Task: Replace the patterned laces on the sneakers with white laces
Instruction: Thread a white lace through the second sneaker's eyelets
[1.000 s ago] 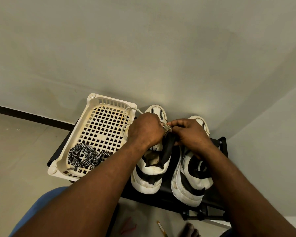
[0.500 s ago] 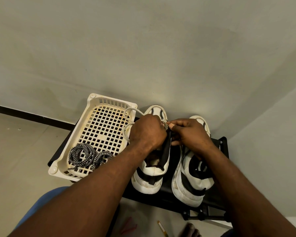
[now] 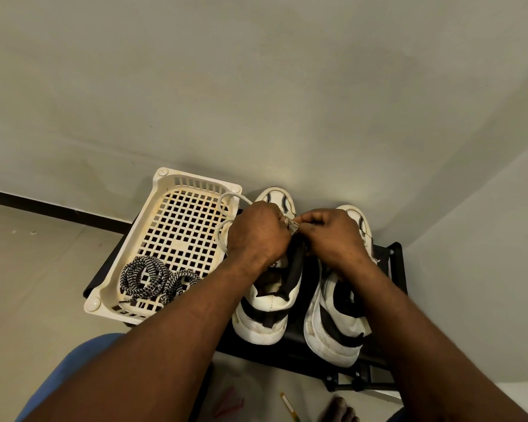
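Two white sneakers with black trim stand side by side on a low black rack (image 3: 392,260), toes to the wall. Over the left sneaker (image 3: 264,312) my left hand (image 3: 258,234) grips a white lace (image 3: 223,208), which loops out to the left over the crate's rim. My right hand (image 3: 333,236) pinches the lace's end at the shoe's eyelets, fingertip to fingertip with the left. The right sneaker (image 3: 336,330) lies partly under my right wrist. Two coiled black-and-white patterned laces (image 3: 147,277) sit in the cream crate (image 3: 165,184).
The perforated cream crate occupies the rack's left half, against the wall. Walls close in behind and to the right. On the floor near my bare foot (image 3: 337,411) lie a small yellow-tipped stick (image 3: 288,405) and a reddish object (image 3: 229,405). My blue-clad knee (image 3: 70,370) is at lower left.
Both hands have shifted slightly toward the toe of the left sneaker, and the right hand's fingers have closed in on the lace end beside the left hand.
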